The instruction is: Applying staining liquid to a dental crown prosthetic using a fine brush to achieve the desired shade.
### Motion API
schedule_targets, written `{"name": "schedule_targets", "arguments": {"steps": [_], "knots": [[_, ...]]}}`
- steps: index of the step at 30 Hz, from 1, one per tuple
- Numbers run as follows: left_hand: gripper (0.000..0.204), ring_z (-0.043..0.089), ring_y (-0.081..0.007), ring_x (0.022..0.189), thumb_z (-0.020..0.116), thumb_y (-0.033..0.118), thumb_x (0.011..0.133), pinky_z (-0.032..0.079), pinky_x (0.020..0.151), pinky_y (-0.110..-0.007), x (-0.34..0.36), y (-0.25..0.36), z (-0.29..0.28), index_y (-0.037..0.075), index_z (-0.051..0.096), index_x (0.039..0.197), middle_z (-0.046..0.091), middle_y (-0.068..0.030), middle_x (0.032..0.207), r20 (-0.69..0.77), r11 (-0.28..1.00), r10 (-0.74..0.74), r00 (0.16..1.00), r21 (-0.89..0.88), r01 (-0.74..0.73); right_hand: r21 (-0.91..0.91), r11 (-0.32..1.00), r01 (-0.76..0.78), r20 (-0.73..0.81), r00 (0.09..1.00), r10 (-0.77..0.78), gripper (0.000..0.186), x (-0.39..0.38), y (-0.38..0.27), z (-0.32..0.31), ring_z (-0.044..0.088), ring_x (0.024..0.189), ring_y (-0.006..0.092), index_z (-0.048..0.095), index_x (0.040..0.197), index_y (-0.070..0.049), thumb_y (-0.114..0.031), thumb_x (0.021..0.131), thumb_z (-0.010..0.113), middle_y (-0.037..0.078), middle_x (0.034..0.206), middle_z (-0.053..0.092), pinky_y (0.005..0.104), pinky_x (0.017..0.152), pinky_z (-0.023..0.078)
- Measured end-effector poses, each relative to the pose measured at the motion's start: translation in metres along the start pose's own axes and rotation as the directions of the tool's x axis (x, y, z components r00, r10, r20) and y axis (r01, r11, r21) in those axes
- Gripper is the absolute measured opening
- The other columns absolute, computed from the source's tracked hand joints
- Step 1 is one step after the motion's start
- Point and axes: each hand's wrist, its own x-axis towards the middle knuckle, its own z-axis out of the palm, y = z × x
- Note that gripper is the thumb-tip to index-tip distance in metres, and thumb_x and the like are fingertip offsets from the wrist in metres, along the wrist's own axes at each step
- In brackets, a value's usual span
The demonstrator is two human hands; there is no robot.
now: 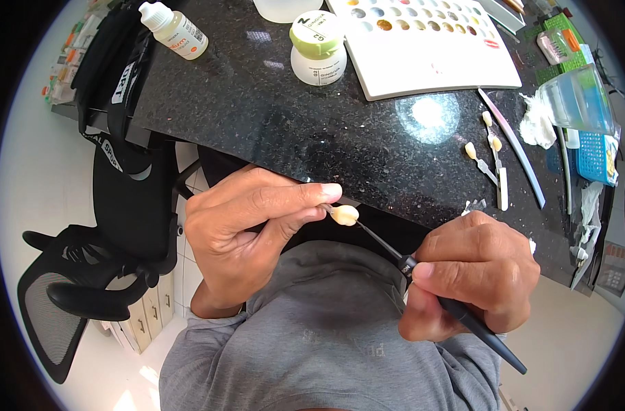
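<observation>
Between the thumb and index finger of my left hand [237, 229] is the thin stem of a holder carrying a small cream-yellow dental crown [345, 215]. The fingers are pinched closed, and the crown sticks out past their tips toward the right. My right hand [480, 270] grips a slim black-handled dental tool [487, 337] like a pen. Its thin shaft slants up and left, and the tip reaches the crown's right side. Whether that tip is a brush or a bare point is too small to tell. Both hands hover just in front of the dark speckled worktop [258, 123].
A white jar with a green lid [318, 48] and a dropper bottle [175, 31] stand on the worktop. Behind is a white palette [432, 65] of coloured wells. At right lie tooth shade tabs [487, 164], a clear container [576, 99] and a blue basket [595, 156]. A black chair [131, 205] stands left.
</observation>
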Motion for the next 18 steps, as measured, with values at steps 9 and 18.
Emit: {"name": "schedule_targets", "arguments": {"steps": [9,18], "knots": [[0.015,0.060,-0.0113,0.060,0.073,0.004,0.075,0.042,0.053,-0.020,-0.0001,-0.0006,0.0000,-0.001,0.073,0.089,0.068,-0.0105,0.071,-0.006,1.000,0.006,1.000,-0.013,-0.006,0.009,1.000,-0.019,0.020,1.000,0.019,0.026,-0.0006,-0.0004,-0.0010,0.057,0.050,0.0131,0.057,0.084,-0.002,0.002,0.061,0.068,0.006,0.065,0.056,0.0226,0.043,0.047],[0.015,0.060,-0.0113,0.061,0.073,0.003,0.075,0.042,0.052,-0.020,0.0018,-0.0009,-0.0003,-0.001,0.073,0.089,0.068,-0.0114,0.073,-0.003,0.999,0.022,1.000,-0.033,-0.022,0.020,0.999,0.032,0.018,0.999,-0.032,0.023,-0.0001,-0.0002,-0.0075,0.054,0.052,0.0128,0.053,0.089,-0.001,0.000,0.069,0.064,0.009,0.070,0.055,0.0224,0.045,0.044]]}}
